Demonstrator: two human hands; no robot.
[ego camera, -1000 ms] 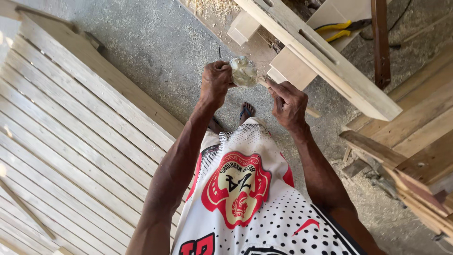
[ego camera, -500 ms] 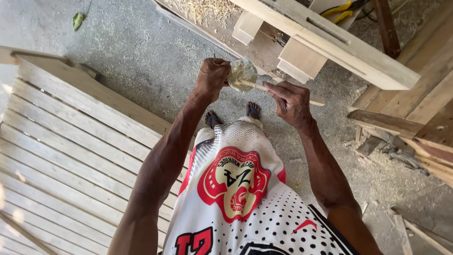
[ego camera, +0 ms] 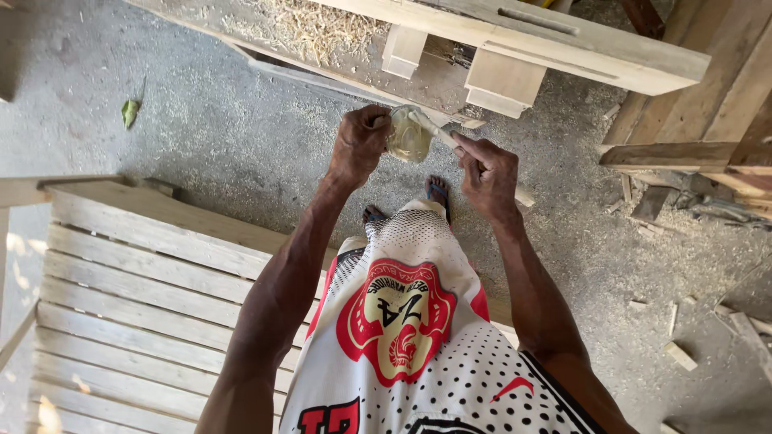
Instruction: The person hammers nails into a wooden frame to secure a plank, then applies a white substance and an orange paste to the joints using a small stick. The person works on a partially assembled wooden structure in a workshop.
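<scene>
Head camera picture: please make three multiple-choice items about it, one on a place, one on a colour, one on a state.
1. Where does the slatted wooden frame lie?
A. at the person's left
B. at the person's right
C. on the beam

2. What colour is the leaf on the floor?
A. red
B. green
C. blue

3. How is the left hand?
A. flat and open
B. closed on a small pale container
C. resting on the floor

Answers: 1 A, its slats fill the lower left; 2 B, green against grey concrete; 3 B, its fingers curl around it.

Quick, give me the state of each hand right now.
Left hand: closed around a small pale yellowish container.
Right hand: closed on a thin stick whose tip reaches into the container.
</scene>
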